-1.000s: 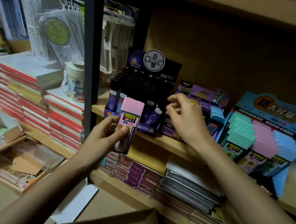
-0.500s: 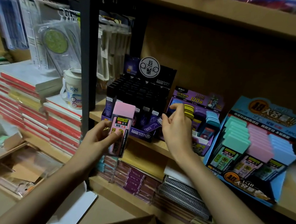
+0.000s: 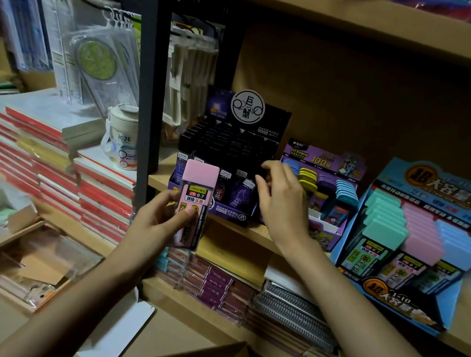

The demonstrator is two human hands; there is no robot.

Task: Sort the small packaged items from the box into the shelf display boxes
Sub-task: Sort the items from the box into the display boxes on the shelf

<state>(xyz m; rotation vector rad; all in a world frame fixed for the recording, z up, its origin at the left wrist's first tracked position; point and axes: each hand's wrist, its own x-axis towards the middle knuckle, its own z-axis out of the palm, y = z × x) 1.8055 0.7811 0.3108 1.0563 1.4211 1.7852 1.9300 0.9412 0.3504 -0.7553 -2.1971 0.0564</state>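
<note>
Left hand: gripping the pink lead case upright, thumb on its label.
Right hand: fingers loose, nothing in them, between the black display box and the purple display box.
Case: just left of the right hand.

Dim wooden shelving with brown back panel and dark metal upright.

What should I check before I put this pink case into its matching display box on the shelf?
1. Left hand grips the pink case: ok.
2. Right hand holds nothing visible: ok.
3. Matching pink row located in the blue display box: ok.
4. Free slot in that row: cannot tell.
5. Way across to the box is clear: not ok, the right forearm lies between.
</note>
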